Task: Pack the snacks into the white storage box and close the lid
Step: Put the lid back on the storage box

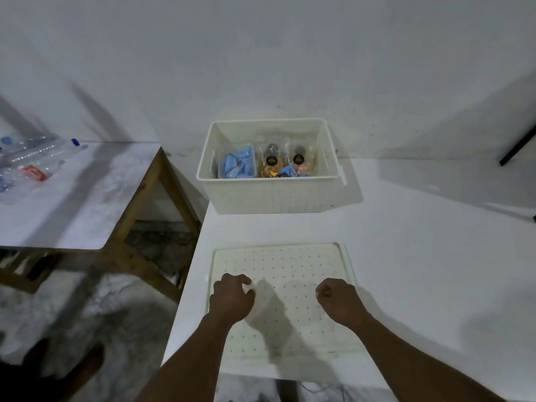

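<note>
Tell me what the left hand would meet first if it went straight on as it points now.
Likely the front wall of the white storage box, beyond the lid under the left hand. Height is unclear; moving low, it would scrape the lid first.

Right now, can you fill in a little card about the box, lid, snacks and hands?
box: white storage box, open, far end of the white table
snacks: blue packets and clear bags inside the box
lid: dotted lid flat on the table, near the person
hands: left hand and right hand, fingers curled, over the lid
left to do: put lid on box
</note>
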Demonstrator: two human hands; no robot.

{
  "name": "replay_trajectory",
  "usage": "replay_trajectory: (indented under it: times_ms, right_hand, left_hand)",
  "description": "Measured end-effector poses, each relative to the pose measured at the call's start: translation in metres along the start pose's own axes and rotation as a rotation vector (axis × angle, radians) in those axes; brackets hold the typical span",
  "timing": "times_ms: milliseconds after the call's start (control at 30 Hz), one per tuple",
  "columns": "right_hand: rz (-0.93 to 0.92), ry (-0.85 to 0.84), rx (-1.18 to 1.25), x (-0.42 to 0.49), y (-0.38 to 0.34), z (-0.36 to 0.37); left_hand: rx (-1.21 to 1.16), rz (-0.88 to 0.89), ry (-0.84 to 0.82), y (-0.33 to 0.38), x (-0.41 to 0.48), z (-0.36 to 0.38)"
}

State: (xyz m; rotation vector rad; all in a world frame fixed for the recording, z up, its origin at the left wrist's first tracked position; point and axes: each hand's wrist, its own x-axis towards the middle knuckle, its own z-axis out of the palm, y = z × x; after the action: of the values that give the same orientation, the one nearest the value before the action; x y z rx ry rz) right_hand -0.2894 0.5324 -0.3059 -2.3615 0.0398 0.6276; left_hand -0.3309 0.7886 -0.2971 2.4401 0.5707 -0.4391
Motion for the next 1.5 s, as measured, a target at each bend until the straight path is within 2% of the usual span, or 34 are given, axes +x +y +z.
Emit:
replay_trajectory:
  times_ms: [100, 167, 333, 500, 600, 700, 933, 1033, 1233, 1500]
  right_hand:
    - [-0.005, -0.006, -0.091, -0.018, 0.026, 0.013]
    - [0.006, 0.011, -0.122, -0.025, 0.039, 0.018]
    - [0.116, 0.19, -0.339, -0.045, 0.048, 0.025]
    - [0.305, 0.185, -0.194, -0.039, 0.039, 0.018]
    - [0.353, 0.19, -0.111, -0.035, 0.044, -0.003]
    - [0.314, 0.221, -0.026, -0.036, 0.049, -0.02]
    - [0.164, 0.346, -0.061, -0.044, 0.023, -0.062]
    - [0.093, 0.45, -0.058, -0.044, 0.002, -0.095]
    - [-0.037, 0.7, 0.011, -0.027, -0.039, -0.151]
    - [-0.087, 0.728, 0.002, 0.029, -0.085, -0.183]
  left_hand:
    - [0.121, -0.102, 0.01, -0.024, -0.024, 0.016]
    - [0.115, -0.157, 0.039, -0.035, -0.037, 0.024]
    - [0.03, -0.21, 0.082, -0.048, -0.056, 0.034]
    - [-0.083, -0.275, 0.073, -0.059, -0.054, 0.026]
    - [-0.129, -0.287, 0.131, -0.066, -0.054, 0.016]
    - [-0.114, -0.255, 0.2, -0.058, -0.058, 0.006]
    - [-0.088, -0.109, 0.269, -0.015, -0.052, -0.028]
    - [-0.169, -0.041, 0.328, 0.009, -0.048, -0.056]
    - [-0.173, 0.143, 0.543, 0.067, -0.038, -0.119]
    - [-0.129, 0.166, 0.57, 0.087, 0.013, -0.168]
